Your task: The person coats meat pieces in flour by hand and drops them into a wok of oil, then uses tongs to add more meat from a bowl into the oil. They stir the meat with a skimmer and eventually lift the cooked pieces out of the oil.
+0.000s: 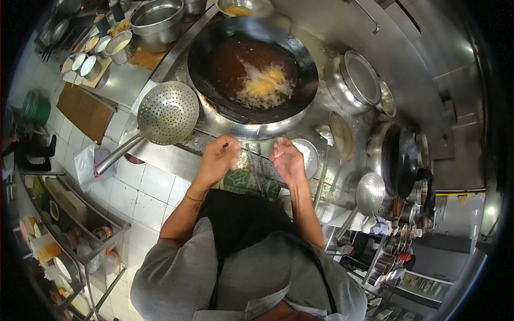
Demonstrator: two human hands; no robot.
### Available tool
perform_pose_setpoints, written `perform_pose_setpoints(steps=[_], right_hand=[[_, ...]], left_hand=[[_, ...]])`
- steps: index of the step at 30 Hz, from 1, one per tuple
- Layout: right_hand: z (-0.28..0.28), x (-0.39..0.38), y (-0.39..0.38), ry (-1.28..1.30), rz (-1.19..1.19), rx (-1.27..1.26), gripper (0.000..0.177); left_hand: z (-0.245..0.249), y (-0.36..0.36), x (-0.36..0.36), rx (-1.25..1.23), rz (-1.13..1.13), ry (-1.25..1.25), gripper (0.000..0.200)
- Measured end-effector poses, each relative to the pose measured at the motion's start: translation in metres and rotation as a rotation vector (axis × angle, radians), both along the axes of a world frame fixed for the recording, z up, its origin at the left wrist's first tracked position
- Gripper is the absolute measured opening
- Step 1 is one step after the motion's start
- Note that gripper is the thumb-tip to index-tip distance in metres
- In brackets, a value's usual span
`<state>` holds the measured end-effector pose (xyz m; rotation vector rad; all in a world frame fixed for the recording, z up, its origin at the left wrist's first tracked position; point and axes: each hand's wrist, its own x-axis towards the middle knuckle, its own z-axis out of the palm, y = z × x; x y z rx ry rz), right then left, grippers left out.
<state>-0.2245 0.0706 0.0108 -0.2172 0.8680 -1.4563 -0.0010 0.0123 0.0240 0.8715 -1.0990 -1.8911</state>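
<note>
In front of my chest, my left hand [220, 158] is raised with its fingers curled, and whether anything is in them is too small to tell. My right hand [288, 160] is level with it, fingers bent, beside a bowl of white powder [306, 155]. Beyond both hands a black wok [201, 69] holds dark oil, where yellow pieces [263, 83] bubble. A large perforated strainer [168, 113] rests left of the wok, its handle pointing toward the lower left.
At the back left stand a steel pot [156, 24] and small bowls [91, 68]. Steel basins [361, 77], a ladle [370, 193] and stacked woks [391, 159] are on the right. A shelf cart [101, 243] stands lower left. A person's dark-clad leg [40, 150] shows far left.
</note>
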Motion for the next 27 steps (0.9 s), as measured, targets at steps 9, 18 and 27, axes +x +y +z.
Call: perform_pose_setpoints(steps=[9,18,27], right_hand=[[0.003,0.014,0.009,-0.023,0.013,0.054,0.015],[-0.002,0.031,0.018,0.362,0.186,0.17,0.029],[0.084,0.006,-0.063,1.72,-0.01,-0.491,0.024]], left_hand=[[-0.007,0.0,0.005,0.127,0.01,0.098,0.017],[-0.01,-0.01,0.003,0.361,0.147,0.232,0.007],[-0.008,-0.018,0.014,0.54,0.096,0.275,0.011]])
